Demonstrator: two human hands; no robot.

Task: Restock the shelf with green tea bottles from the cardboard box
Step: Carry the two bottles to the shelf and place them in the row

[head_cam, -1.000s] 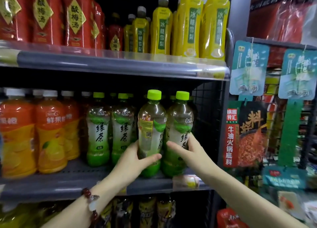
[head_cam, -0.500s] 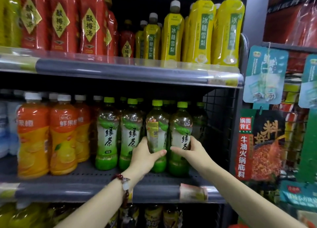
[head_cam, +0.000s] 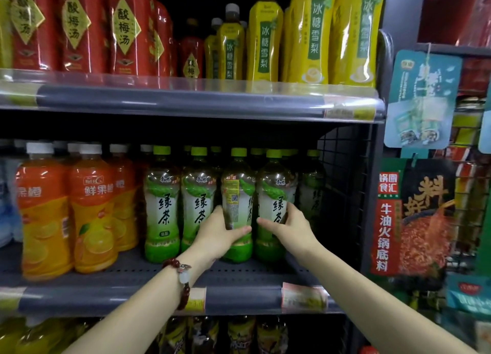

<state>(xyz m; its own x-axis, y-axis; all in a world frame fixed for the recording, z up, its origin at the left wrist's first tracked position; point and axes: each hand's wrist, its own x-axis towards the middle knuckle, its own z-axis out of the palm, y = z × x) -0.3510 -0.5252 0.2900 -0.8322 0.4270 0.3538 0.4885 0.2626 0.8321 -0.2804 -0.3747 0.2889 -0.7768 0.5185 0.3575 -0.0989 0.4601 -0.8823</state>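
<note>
Fingers of the left hand (head_cam: 218, 236) curl round the lower body of one green tea bottle (head_cam: 237, 207), thumb across its front, while the fingers of the right hand (head_cam: 288, 227) wrap the bottle beside it (head_cam: 273, 207), thumb reaching in from the left. Both hands are clamped on their bottles.

Compared with a second ago, the two bottles have travelled backward: then they stood at the shelf's front lip, caps well above their neighbours; now they sit level with the front row, arms stretched further in. In my judgement the placing is nearly done, and what is left is letting go and returning for more stock.

Each bottle is clear plastic with pale tea inside, a bright green cap and a green base band. The left one shows its label's printed back and code; the right one faces forward, characters partly covered by fingers. Both stand upright on the grey shelf (head_cam: 247, 298), touching each other and joining two more green tea bottles (head_cam: 162, 207) to the left. Orange juice bottles (head_cam: 93, 207) lie further left. The cardboard box is out of view.
</note>
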